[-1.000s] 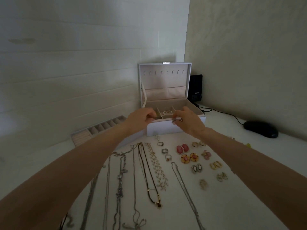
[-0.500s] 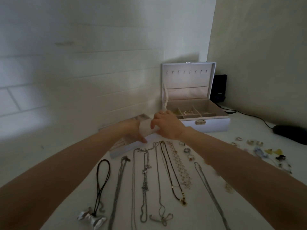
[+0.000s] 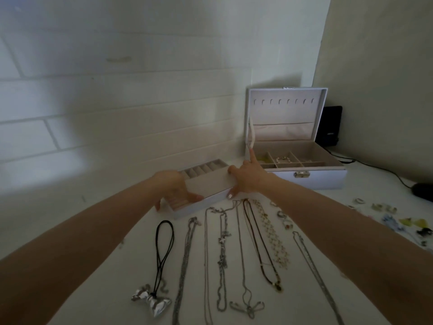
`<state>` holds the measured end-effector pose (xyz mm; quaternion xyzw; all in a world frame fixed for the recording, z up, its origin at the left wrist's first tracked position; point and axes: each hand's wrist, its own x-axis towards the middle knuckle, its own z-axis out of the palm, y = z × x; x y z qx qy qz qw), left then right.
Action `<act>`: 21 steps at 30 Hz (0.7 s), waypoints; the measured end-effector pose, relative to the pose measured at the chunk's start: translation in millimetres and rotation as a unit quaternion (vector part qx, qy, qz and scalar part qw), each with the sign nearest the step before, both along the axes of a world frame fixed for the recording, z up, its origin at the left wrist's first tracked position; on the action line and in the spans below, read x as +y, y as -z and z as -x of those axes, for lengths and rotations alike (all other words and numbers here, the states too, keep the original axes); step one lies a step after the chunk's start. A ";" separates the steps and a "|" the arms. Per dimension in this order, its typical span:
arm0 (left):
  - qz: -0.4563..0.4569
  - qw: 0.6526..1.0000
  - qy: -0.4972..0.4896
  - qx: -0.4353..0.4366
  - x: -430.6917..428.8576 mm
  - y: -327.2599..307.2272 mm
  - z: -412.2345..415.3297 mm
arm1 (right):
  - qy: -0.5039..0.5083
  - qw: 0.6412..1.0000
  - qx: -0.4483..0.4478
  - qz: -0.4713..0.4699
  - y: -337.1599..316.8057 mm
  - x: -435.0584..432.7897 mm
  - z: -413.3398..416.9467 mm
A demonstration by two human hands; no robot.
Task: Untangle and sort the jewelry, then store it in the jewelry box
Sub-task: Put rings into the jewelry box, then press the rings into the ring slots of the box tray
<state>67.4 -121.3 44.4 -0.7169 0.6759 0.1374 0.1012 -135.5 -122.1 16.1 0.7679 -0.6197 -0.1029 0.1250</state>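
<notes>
Both hands are on the ring tray (image 3: pixel 210 184), the lift-out insert sitting on the table (image 3: pixel 293 308) just left of the open jewelry box (image 3: pixel 316 179), and this is a two-handed hold. The left hand (image 3: pixel 174 190) is wrapped over the tray's end farthest from the box, thumb on the near wall. The right hand (image 3: pixel 249 181) pinches the end nearest the box, thumb on the near wall and a finger hooked over the far edge, index finger sticking up free.

The tray's long axis slants, its far end pointing at the box's left front corner, while the box's own front wall runs at a different angle. So the box lies to the right of the grip, beyond the right hand, which is the nearer of the two. My read is that the tray has to swing to match the box before it can drop in.

The lower compartments hold a few small pieces. Nearer the person than the box, necklaces (image 3: pixel 222 249) lie straightened in rows, with rings (image 3: pixel 284 219) beside them, none yet stored.
</notes>
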 end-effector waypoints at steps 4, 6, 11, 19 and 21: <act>0.031 0.987 -0.077 0.140 -7.3 5.0 -9.8 | 0.022 0.997 -0.076 -0.001 1.2 -1.9 -1.5; 0.043 0.983 -0.092 0.151 -8.7 4.3 -13.0 | 0.027 0.995 -0.100 0.009 -3.8 0.6 -1.2; 0.107 0.982 -0.064 0.139 -5.6 -10.8 -12.8 | 0.031 0.949 -0.310 0.041 -23.0 10.1 7.9; 0.256 0.955 0.000 0.153 4.9 -32.3 41.1 | 0.096 0.765 -0.616 0.164 -42.8 29.7 62.2; 0.261 0.951 0.033 0.163 6.4 -36.1 63.6 | 0.131 0.738 -0.619 0.233 -44.6 35.4 79.9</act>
